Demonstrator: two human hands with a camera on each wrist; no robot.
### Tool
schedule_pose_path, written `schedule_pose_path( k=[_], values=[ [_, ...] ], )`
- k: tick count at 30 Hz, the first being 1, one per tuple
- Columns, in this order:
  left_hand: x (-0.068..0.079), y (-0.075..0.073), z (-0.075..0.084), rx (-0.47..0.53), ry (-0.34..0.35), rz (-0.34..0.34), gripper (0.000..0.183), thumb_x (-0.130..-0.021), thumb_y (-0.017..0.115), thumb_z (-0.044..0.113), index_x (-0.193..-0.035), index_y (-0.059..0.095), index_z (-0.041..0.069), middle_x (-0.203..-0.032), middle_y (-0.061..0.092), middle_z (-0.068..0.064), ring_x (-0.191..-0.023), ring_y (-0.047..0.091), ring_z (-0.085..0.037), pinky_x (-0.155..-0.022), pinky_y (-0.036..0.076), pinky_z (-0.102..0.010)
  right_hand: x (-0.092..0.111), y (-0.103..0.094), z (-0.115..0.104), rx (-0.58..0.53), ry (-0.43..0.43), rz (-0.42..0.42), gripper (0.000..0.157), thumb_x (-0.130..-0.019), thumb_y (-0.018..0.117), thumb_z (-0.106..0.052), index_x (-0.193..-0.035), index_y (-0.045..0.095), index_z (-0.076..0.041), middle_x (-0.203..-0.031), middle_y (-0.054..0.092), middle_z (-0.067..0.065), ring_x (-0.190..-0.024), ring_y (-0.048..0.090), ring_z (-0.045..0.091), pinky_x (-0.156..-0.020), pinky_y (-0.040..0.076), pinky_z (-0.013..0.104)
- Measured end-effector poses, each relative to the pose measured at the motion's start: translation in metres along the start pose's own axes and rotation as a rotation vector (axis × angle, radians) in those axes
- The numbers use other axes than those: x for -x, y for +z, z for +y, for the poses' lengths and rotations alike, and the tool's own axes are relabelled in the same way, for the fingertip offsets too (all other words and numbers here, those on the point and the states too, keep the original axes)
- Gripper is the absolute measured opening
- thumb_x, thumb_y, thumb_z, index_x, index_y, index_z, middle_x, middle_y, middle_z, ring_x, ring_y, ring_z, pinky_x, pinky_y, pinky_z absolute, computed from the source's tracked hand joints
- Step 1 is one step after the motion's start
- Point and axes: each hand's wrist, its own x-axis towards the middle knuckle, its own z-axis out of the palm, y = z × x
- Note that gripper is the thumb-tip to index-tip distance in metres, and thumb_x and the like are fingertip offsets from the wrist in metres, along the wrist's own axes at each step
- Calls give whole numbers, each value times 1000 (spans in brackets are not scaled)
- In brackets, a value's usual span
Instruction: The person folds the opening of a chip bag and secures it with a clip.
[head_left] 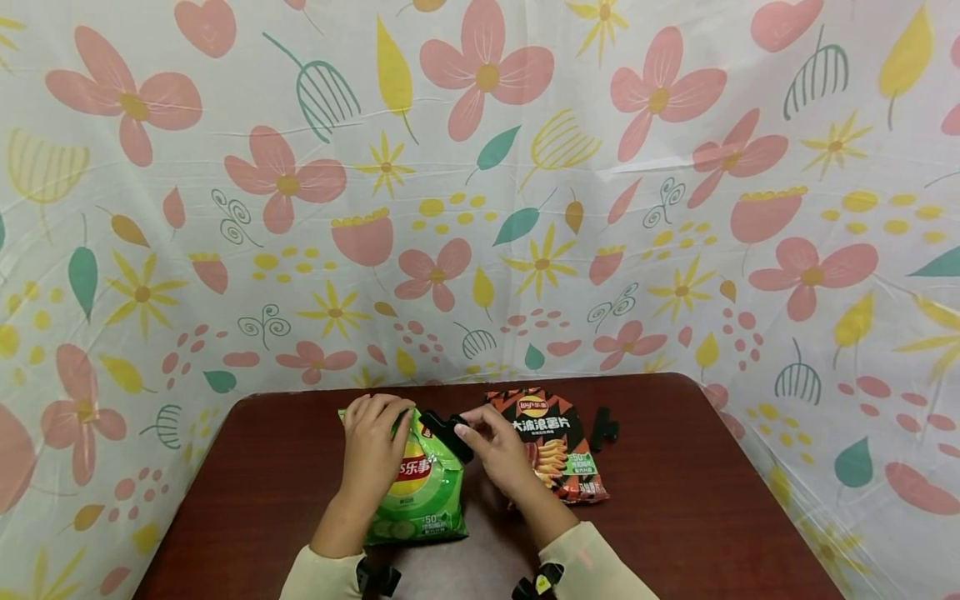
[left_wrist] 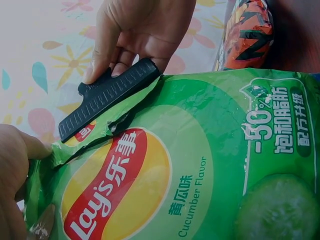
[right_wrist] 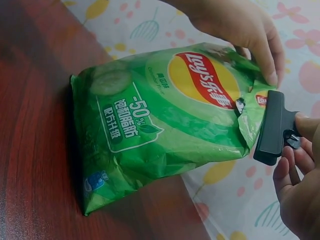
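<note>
A green bag of Lay's cucumber flavor potato chips (head_left: 431,504) stands tilted on the table, its top edge torn and folded over in the left wrist view. My left hand (head_left: 375,442) grips the bag's upper left corner, thumb on the front. A long black bag clip (left_wrist: 110,97) lies across the folded top edge at the upper right. Thumb and fingers of my right hand (head_left: 498,450) pinch the clip's handle (right_wrist: 290,122). In the right wrist view, the clip's bar overlaps the green flap beside the left fingertips.
Right of the green bag lies a red and black bag of Lay's chips (head_left: 555,425). Another black clip (head_left: 603,429) rests just beyond it. The dark red wooden table (head_left: 675,500) ends at a hanging floral cloth (head_left: 450,333) behind and at both sides.
</note>
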Motion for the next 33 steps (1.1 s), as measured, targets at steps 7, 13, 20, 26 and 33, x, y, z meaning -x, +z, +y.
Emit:
schedule_pose_path(
  k=[7,13,20,26,33],
  values=[
    [0,0,0,1,15,8,12,-89,78,9,-101,78,9,-101,69,-5,-99,64,-29,-107,38,-57,-6,3,23,4,-8,8,16,-99,65,-12,-112,68,-3,-104,60,15,-86,55,8,-77,47,23],
    [0,0,0,-1,8,7,11,-88,78,9,-100,78,10,-101,69,-5,-99,64,-30,-107,37,-57,-9,6,33,-46,-17,4,18,-99,66,-15,-113,68,-4,-105,59,15,-88,58,8,-79,53,26],
    [0,0,1,-2,3,-3,12,-89,78,10,-101,77,12,-102,69,-5,-100,64,-30,-108,37,-56,-9,12,34,-54,-16,21,18,-98,68,-14,-112,69,-3,-103,59,14,-87,58,7,-75,50,20],
    [1,0,2,4,-4,-6,12,-90,77,10,-102,78,11,-103,69,-5,-100,63,-29,-108,37,-56,-9,14,35,-86,-16,19,19,-98,66,-13,-113,67,0,-104,58,16,-86,58,7,-74,52,20],
    [1,0,2,4,-5,-1,12,-90,77,11,-101,78,12,-102,69,-5,-99,64,-29,-108,37,-56,-7,16,40,-80,-7,15,20,-99,66,-13,-114,66,1,-109,59,23,-89,58,8,-77,51,20]
  ],
)
